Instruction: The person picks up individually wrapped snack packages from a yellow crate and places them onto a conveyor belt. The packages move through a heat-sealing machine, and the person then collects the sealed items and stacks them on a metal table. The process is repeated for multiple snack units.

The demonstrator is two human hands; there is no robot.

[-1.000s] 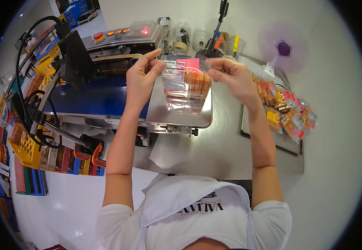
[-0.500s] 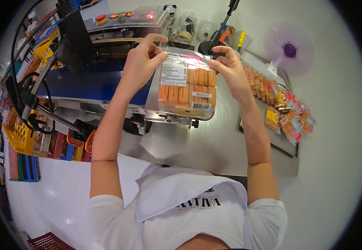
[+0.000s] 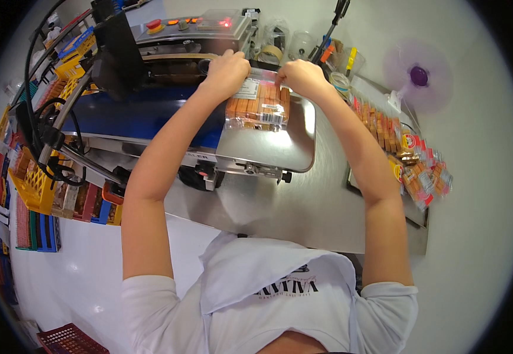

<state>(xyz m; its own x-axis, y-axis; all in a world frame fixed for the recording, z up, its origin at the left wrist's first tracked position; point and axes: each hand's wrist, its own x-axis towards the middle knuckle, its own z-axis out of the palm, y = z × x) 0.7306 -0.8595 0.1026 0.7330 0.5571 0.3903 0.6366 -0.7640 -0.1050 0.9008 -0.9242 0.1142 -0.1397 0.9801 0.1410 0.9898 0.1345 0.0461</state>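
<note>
A clear plastic pack of biscuits (image 3: 255,108), with a white label on it, lies partly over the end of a blue conveyor belt (image 3: 168,112) and partly on a steel plate (image 3: 295,133). My left hand (image 3: 228,74) pinches the pack's far left corner, beside the sealing machine (image 3: 194,35). At the far right corner, my right hand (image 3: 299,76) has its bent fingers closed on the clear film. The fingertips of both hands are partly hidden by the knuckles.
On the right of the steel table (image 3: 256,206) lie several filled biscuit packs (image 3: 410,159), with a purple fan (image 3: 419,75) beyond. Tape rolls (image 3: 269,54) stand behind the plate. A black stand (image 3: 115,59) with cables rises at the left, near colourful crates (image 3: 38,189).
Both hands have lowered the pack from above the plate and moved it away from me, onto the belt's end. My arms reach farther forward.
</note>
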